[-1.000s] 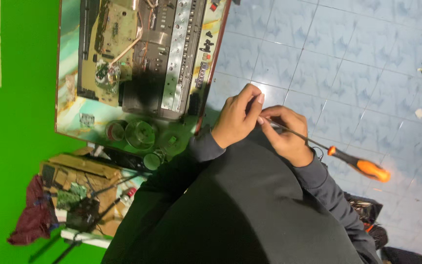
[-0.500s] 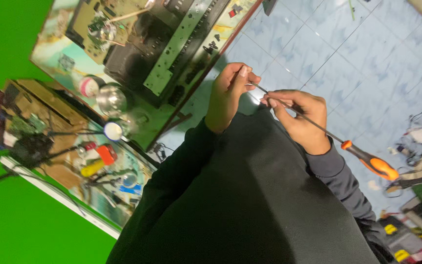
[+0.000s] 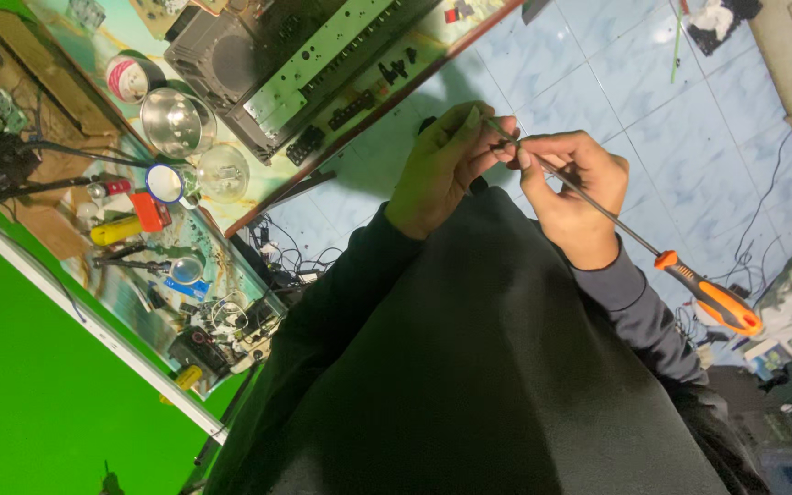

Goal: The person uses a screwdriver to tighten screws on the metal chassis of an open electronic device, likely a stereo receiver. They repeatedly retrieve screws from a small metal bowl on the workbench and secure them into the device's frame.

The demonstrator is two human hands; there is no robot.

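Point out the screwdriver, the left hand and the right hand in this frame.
screwdriver (image 3: 709, 299): head view, on its orange handle.
left hand (image 3: 440, 171): head view, on the back of the hand, fingers pinched at the shaft's tip.
right hand (image 3: 572, 194): head view, on the back of the hand gripping the shaft.

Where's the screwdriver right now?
In the head view, the screwdriver lies across the right hand, tip pinched with the left hand, orange handle trailing lower right over the blue tiled floor.

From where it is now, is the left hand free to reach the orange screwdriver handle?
Probably not at once: the left hand pinches the screwdriver's tip end, and the right hand grips the shaft between it and the orange handle, which sticks out beyond the right wrist.
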